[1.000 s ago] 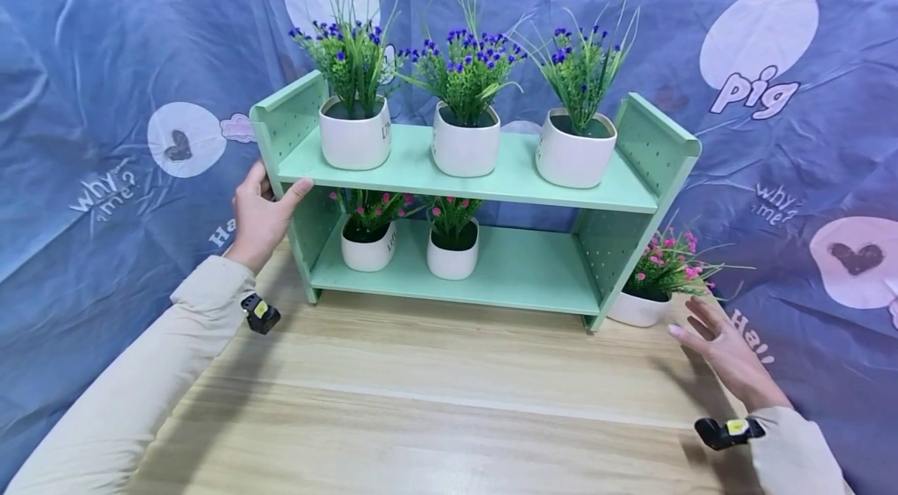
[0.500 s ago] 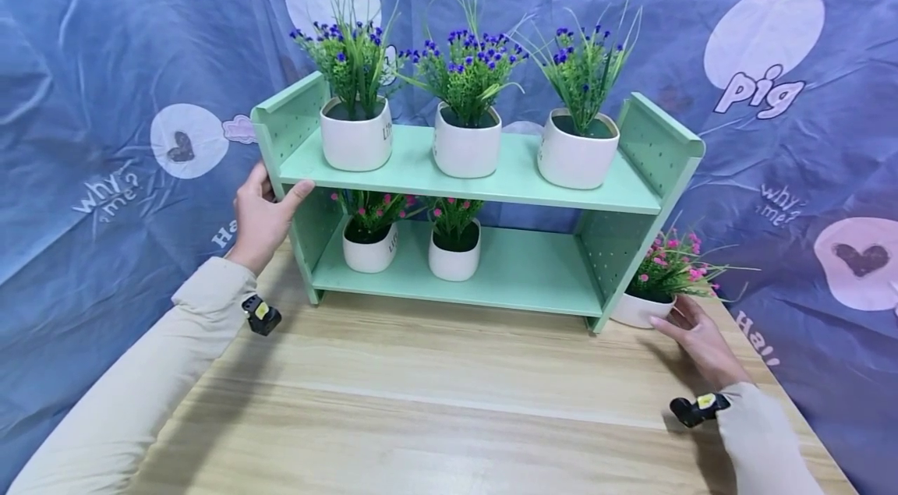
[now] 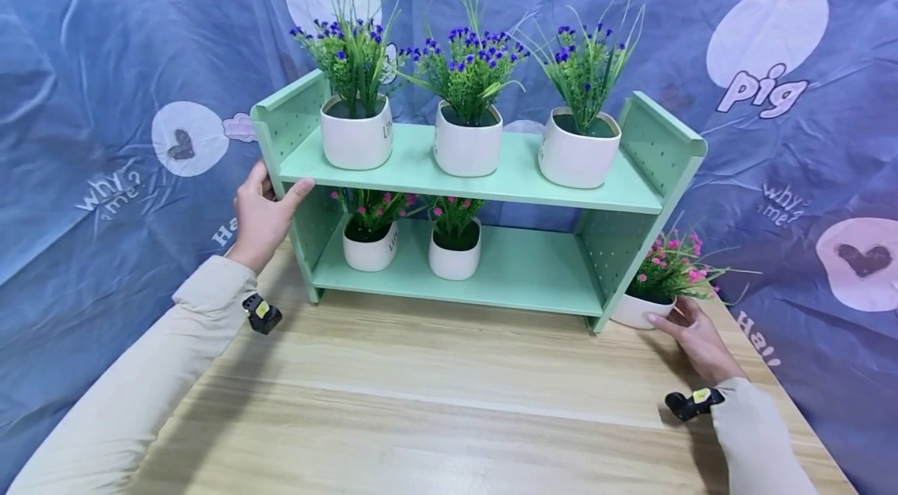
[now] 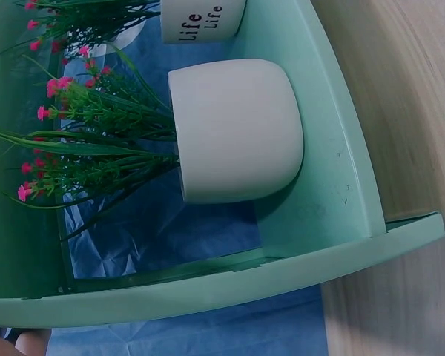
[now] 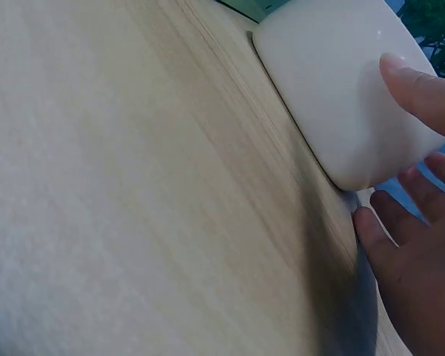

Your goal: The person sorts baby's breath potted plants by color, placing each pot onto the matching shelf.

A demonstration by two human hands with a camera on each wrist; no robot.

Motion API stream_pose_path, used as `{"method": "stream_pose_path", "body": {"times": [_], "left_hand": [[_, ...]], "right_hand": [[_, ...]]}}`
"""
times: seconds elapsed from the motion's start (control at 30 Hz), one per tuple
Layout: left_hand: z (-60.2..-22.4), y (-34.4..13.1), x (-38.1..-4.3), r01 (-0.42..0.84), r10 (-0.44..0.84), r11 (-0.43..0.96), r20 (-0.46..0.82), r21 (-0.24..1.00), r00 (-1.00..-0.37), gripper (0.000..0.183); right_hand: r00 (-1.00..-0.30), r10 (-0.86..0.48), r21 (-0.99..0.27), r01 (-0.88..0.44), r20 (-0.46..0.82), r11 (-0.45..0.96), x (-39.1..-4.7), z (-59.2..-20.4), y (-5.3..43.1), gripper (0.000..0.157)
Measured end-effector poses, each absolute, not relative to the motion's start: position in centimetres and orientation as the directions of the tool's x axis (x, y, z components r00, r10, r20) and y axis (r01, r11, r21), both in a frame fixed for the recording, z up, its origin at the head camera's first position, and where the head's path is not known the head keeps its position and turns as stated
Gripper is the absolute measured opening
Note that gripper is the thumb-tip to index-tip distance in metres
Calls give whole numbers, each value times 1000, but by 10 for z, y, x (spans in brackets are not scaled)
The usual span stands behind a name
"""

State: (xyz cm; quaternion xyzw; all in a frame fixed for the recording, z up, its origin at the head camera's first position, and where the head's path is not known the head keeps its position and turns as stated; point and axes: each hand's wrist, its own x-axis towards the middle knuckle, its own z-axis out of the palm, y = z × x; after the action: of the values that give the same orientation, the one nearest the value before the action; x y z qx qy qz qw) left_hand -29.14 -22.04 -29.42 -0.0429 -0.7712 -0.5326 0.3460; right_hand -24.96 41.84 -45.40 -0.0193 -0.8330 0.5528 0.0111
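My left hand [image 3: 259, 222] grips the left side panel of a mint-green two-tier shelf [image 3: 536, 273], thumb in front and fingers behind. In the left wrist view only a bit of its fingers shows, at the lower left corner. At the shelf's right end, on the table, stands a potted plant [image 3: 634, 311] with pink flowers in a white pot. My right hand [image 3: 704, 343] holds this pot from its right side. In the right wrist view, the thumb [image 5: 423, 93] lies against the pot's wall [image 5: 319, 74] and the other fingers reach along its far side.
Three white pots with purple flowers, among them a middle pot [image 3: 466, 140], stand on the upper tier. Two pink-flowered pots, one a lettered pot [image 3: 369, 247], sit on the left part of the lower tier. A blue printed cloth [image 3: 175, 27] hangs behind the wooden table [image 3: 421, 401].
My right hand has moved left from beside the pink-flowered potted plant and taken hold of its pot. The left hand stays on the shelf's side panel.
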Motion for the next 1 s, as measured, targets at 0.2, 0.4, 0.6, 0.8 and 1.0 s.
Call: {"method": "stream_pose_path", "body": {"times": [0.2, 0.4, 0.6, 0.8, 1.0], "left_hand": [[-294, -221, -291, 445, -293, 422, 583, 790, -758, 54], [-295, -222, -292, 432, -293, 427, 574, 794, -765, 55], [-296, -222, -292, 430, -295, 427, 572, 796, -766, 54], [-296, -220, -289, 440, -289, 423, 579, 792, -763, 54], [-293, -221, -290, 439, -285, 428, 579, 790, -764, 54]], "right_hand": [[-999, 48, -900, 37, -18, 434, -250, -452, 416, 86], [-999, 37, -883, 36, -22, 467, -252, -450, 415, 86], [-994, 42, -892, 105, -96, 439, -249, -446, 413, 94], [-990, 78, -873, 143, -121, 466, -245, -448, 414, 99], [-993, 104, -824, 98, -48, 558, -242, -449, 413, 88]]}}
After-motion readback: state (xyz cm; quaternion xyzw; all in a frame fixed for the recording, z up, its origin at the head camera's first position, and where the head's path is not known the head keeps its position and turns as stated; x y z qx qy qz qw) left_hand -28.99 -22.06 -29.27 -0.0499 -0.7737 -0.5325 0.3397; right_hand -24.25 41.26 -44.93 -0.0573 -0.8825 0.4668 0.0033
